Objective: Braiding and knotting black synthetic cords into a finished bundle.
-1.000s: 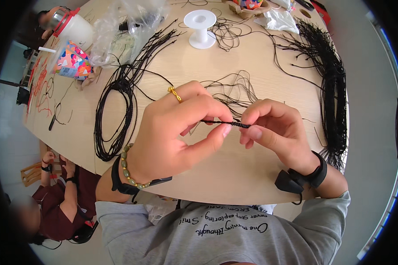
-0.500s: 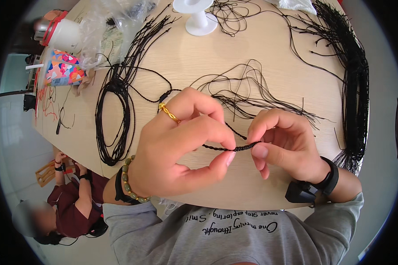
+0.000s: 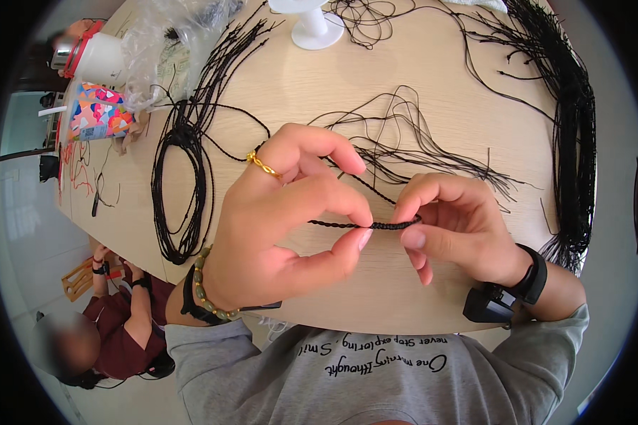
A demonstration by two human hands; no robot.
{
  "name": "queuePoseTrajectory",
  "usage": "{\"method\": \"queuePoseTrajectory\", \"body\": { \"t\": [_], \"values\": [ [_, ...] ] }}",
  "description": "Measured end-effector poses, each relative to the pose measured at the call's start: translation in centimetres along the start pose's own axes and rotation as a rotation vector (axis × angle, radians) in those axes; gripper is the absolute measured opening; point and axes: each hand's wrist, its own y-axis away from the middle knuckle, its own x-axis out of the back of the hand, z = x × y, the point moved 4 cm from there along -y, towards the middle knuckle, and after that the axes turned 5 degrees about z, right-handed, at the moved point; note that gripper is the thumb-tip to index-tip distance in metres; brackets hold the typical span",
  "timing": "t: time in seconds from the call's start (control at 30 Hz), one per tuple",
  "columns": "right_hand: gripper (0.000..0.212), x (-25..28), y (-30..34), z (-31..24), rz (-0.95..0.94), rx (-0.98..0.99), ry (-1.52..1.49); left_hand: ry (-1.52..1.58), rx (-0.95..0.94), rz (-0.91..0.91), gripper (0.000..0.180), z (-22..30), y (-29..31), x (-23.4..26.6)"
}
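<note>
A black braided cord [image 3: 386, 226] with a thicker knotted stretch runs level between my two hands, above the near part of the table. My left hand [image 3: 283, 219] pinches it between thumb and forefinger at the knot's left end; the other fingers are curled, one with a gold ring. My right hand [image 3: 454, 234] grips the knot's right end between thumb and fingers. From there a thinner part of the cord loops back up and left behind my left hand. Beyond my hands lies a loose spread of thin black cords [image 3: 411, 142].
A coiled bundle of black cords [image 3: 183, 198] lies at left, and a long thick bundle [image 3: 573, 156] at right. A white spool [image 3: 317, 32] stands at the back. A patterned cup [image 3: 99, 112], a white flask [image 3: 103, 57] and a plastic bag [image 3: 166, 53] are far left. Another person [image 3: 131, 326] sits at lower left.
My left hand has risen slightly and moved a little left, and the knotted stretch now lies straighter and more level. Both hands keep their pinch on the cord.
</note>
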Motion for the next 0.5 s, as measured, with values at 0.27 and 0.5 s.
{"method": "queuePoseTrajectory", "body": {
  "t": [0.27,0.5],
  "values": [
    [0.013,0.23,-0.15,-0.06,0.03,0.039,0.005,-0.006,0.044,-0.03,0.019,-0.09,-0.08,-0.07],
    [0.013,0.25,-0.17,0.09,0.037,0.033,0.006,0.021,0.033,-0.034,0.02,-0.26,-0.08,-0.31]
  ]
}}
